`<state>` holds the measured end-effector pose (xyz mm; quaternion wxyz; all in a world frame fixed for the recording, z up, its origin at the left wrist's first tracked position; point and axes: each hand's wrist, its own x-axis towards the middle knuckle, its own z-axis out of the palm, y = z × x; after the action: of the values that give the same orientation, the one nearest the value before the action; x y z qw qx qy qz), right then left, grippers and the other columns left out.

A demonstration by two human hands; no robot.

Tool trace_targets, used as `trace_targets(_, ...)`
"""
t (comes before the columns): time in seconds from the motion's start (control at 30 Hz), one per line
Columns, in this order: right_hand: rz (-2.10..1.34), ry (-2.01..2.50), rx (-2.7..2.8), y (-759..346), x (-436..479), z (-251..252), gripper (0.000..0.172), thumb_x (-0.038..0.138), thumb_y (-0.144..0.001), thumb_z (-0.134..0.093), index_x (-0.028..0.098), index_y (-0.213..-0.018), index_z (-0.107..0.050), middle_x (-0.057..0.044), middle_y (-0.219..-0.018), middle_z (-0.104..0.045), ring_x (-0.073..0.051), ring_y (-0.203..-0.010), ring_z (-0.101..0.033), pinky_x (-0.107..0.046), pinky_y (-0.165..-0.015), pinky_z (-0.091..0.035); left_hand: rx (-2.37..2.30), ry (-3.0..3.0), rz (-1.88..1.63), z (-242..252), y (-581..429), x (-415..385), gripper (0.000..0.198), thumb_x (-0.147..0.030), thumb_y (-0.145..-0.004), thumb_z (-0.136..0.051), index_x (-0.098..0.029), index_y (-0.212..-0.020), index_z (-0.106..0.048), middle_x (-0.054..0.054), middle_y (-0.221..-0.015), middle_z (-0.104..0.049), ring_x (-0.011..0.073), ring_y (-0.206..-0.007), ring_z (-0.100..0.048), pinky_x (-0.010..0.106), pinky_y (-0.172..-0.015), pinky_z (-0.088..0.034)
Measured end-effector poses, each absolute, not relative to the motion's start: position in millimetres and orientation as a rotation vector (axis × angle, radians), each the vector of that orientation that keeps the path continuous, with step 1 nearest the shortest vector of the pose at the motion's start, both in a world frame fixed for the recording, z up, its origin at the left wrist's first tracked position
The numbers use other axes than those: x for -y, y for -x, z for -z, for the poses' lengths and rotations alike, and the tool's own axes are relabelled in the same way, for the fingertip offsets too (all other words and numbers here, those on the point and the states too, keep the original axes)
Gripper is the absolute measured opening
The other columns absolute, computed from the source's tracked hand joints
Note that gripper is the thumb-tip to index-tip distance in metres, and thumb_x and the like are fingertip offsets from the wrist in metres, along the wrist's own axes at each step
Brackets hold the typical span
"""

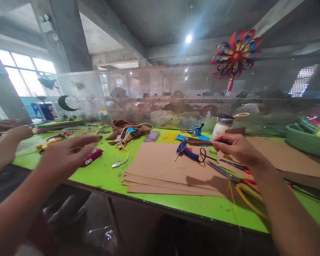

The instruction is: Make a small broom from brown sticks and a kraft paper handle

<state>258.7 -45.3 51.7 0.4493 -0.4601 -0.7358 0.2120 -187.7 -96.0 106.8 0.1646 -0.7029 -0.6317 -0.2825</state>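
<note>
My right hand (236, 147) is raised over the brown cardboard sheets (162, 167) and pinches one end of a thin brown strip (200, 142) that points left. My left hand (66, 153) hovers above the green table's (104, 174) left part, fingers spread and blurred by motion, holding nothing. It is closest to a magenta box-shaped object (92, 157). A blue glue gun (188, 152) lies on the cardboard just below the strip, and red-handled scissors (234, 176) lie under my right wrist.
Another person's hands (10, 131) work at the far left. A white USB cable (124, 149), brown scraps (122, 127), a white jar (222, 126), a green basket (306, 140) and a perforated screen (160, 96) with a paper pinwheel (236, 55) border the table. Yellow string (245, 199) trails over the front edge.
</note>
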Motion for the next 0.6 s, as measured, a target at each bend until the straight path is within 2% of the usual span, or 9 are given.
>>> trace_targets(0.07, -0.537, 1.138, 1.850, -252, 48, -54, 0.020, 0.038, -0.078, -0.060, 0.020, -0.081, -0.067, 0.002, -0.058, -0.054, -0.008, -0.046, -0.039, -0.025, -0.042, -0.029, 1.655, 2.345, 0.879, -115, 135, 78, 0.049, -0.050, -0.084, -0.039, -0.024, -0.122, -0.053, 0.002, -0.119, -0.061, 0.0153, -0.096, -0.060, 0.026, -0.078, -0.047)
trace_targets(0.1, -0.533, 1.135, 1.872, -249, 49, -55, 0.020, 0.038, -0.078, -0.060, 0.020, -0.081, -0.067, 0.001, -0.058, -0.054, -0.009, -0.046, -0.040, -0.025, -0.043, -0.029, 1.521, 2.638, 0.986, -117, 106, 67, 0.054, -0.050, -0.082, -0.045, -0.021, -0.128, -0.048, 0.006, -0.125, -0.056, 0.0167, -0.100, -0.058, 0.028, -0.081, -0.046)
trace_targets(0.13, -0.523, 1.128, 1.895, -247, 50, -56, 0.020, 0.039, -0.078, -0.060, 0.020, -0.080, -0.068, 0.001, -0.059, -0.055, -0.009, -0.048, -0.042, -0.025, -0.044, -0.030, 1.384, 2.846, 1.040, -118, 77, 56, 0.059, -0.050, -0.078, -0.052, -0.020, -0.129, -0.046, 0.008, -0.127, -0.054, 0.0176, -0.101, -0.057, 0.030, -0.083, -0.046)
trace_targets(0.2, -0.499, 1.105, 1.941, -245, 50, -58, 0.021, 0.038, -0.078, -0.060, 0.019, -0.082, -0.068, 0.000, -0.061, -0.058, -0.011, -0.054, -0.047, -0.025, -0.048, -0.034, 1.211, 3.050, 0.922, -118, 27, 35, 0.057, -0.048, -0.075, -0.059, -0.019, -0.123, -0.051, 0.009, -0.125, -0.056, 0.0196, -0.103, -0.056, 0.032, -0.084, -0.045)
trace_targets(0.27, -0.480, 1.082, 1.967, -244, 49, -59, 0.022, 0.037, -0.079, -0.059, 0.018, -0.085, -0.068, -0.001, -0.066, -0.061, -0.013, -0.060, -0.051, -0.025, -0.053, -0.038, 1.060, 3.195, 0.610, -116, -8, 19, 0.045, -0.047, -0.077, -0.058, -0.018, -0.111, -0.059, 0.009, -0.110, -0.063, 0.0192, -0.094, -0.058, 0.032, -0.080, -0.045)
trace_targets(0.3, -0.471, 1.075, 1.971, -244, 48, -59, 0.022, 0.036, -0.079, -0.059, 0.018, -0.085, -0.069, -0.001, -0.067, -0.061, -0.013, -0.061, -0.053, -0.025, -0.054, -0.039, 1.004, 3.260, 0.448, -115, -19, 13, 0.039, -0.046, -0.079, -0.055, -0.017, -0.104, -0.063, 0.007, -0.095, -0.067, 0.0175, -0.083, -0.060, 0.030, -0.073, -0.046)
trace_targets(0.37, -0.466, 1.067, 1.964, -242, 46, -58, 0.022, 0.035, -0.079, -0.060, 0.017, -0.085, -0.069, -0.002, -0.068, -0.062, -0.013, -0.062, -0.053, -0.025, -0.055, -0.040, 0.973, 3.416, 0.225, -111, -30, 4, 0.032, -0.042, -0.083, -0.051, -0.015, -0.093, -0.064, 0.006, -0.078, -0.067, 0.0141, -0.068, -0.059, 0.028, -0.063, -0.046)
trace_targets(0.5, -0.574, 1.023, 1.904, -236, 44, -55, 0.023, 0.034, -0.078, -0.061, 0.015, -0.089, -0.067, -0.001, -0.068, -0.061, -0.012, -0.062, -0.055, -0.025, -0.056, -0.041, 1.090, 3.559, 0.247, -102, -26, -2, 0.029, -0.036, -0.088, -0.041, -0.013, -0.083, -0.059, 0.002, -0.062, -0.061, 0.0097, -0.051, -0.053, 0.024, -0.052, -0.042)
trace_targets(0.6, -0.812, 0.975, 1.865, -233, 42, -51, 0.042, 0.029, -0.073, -0.067, 0.017, -0.112, -0.059, -0.002, -0.077, -0.062, -0.011, -0.065, -0.055, -0.024, -0.056, -0.041, 1.101, 3.412, 0.284, -104, -13, 0, 0.031, -0.037, -0.089, -0.040, -0.014, -0.082, -0.060, 0.000, -0.058, -0.057, 0.0079, -0.046, -0.047, 0.021, -0.047, -0.036)
